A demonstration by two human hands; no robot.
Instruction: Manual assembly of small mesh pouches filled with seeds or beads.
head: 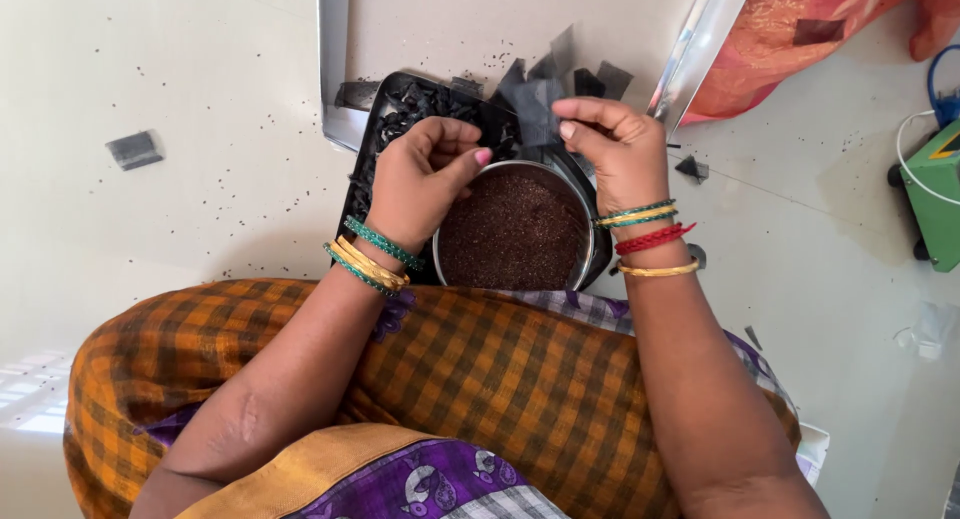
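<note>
The right hand (pixel 618 144) is pinching a small dark paper packet (pixel 535 109) between its fingertips, and the left hand (pixel 425 174) is curling closed beside it, holding nothing I can see. Just below both hands a steel bowl (pixel 590 234) of brown seeds (pixel 512 231) is sitting on a black tray (pixel 385 119)

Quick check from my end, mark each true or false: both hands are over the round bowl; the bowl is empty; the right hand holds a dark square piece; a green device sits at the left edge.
1. Both hands are over the round steel bowl. True: left hand and right hand hover above it.
2. The bowl is empty. False: it is full of fine dark reddish-brown grains.
3. The right hand holds a dark square piece. True.
4. A green device sits at the left edge. False: it is at the right edge.
</note>
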